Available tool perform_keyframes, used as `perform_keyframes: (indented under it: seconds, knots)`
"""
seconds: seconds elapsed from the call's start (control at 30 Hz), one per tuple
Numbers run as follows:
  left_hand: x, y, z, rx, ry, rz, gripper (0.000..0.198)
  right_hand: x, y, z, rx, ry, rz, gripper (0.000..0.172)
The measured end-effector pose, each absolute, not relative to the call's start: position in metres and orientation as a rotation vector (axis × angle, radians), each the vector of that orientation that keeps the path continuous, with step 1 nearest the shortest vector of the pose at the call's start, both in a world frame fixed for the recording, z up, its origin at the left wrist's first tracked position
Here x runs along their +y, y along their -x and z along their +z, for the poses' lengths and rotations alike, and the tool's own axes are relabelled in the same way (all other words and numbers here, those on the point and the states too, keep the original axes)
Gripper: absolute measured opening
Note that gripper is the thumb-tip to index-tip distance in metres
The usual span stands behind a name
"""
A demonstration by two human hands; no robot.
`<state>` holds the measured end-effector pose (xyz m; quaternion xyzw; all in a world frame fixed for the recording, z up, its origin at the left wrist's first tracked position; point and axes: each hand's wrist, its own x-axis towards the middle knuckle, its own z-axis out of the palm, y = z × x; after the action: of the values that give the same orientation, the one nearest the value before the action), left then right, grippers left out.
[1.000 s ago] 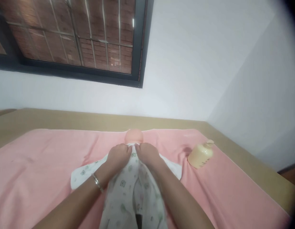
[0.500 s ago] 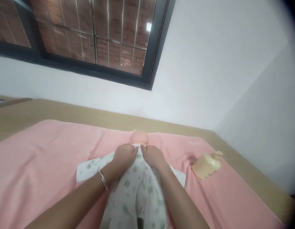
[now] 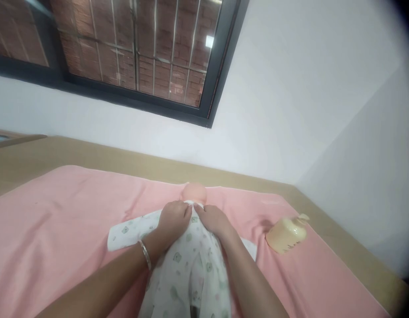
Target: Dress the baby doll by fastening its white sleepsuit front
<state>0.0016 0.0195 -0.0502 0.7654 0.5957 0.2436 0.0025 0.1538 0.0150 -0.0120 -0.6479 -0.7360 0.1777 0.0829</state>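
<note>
A white baby garment [image 3: 184, 265] with small green prints lies over what looks like a baby doll. Only the doll's rounded head [image 3: 194, 192] shows above the collar. At the neckline, my left hand [image 3: 176, 220] pinches the cloth from the left, its wrist wearing a silver bangle. My right hand [image 3: 213, 218] grips the same edge from the right, the two thumbs nearly meeting at the middle. One sleeve [image 3: 131, 230] stretches flat to the left; part of the other shows beyond my right forearm. The doll's body is hidden under the cloth.
A pink towel [image 3: 75, 212] covers most of the tan surface [image 3: 118, 152]. To the right stands a pale yellow pump bottle [image 3: 285, 235]. Behind are a white wall [image 3: 274, 97] and a dark-framed window [image 3: 134, 99] with metal bars.
The view has shifted slightly. Both hands keep their hold at the garment's collar, and the garment and bottle stay in the same places.
</note>
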Motion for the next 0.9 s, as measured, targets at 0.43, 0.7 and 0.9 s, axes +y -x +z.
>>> perform_keyframes:
  seconds: [0.43,0.7,0.9]
  knots:
    - [0.019,0.002,-0.045,1.876,-2.196,0.665,0.042,0.013,-0.153,-0.013,-2.220,1.916,0.435,0.071]
    - [0.021,0.003,-0.044,1.818,-2.074,0.616,0.045,0.032,-0.166,-0.032,-2.134,1.934,0.609,0.078]
    - [0.021,0.003,-0.042,1.805,-2.093,0.595,0.045,0.033,-0.160,-0.039,-2.083,1.972,0.488,0.077]
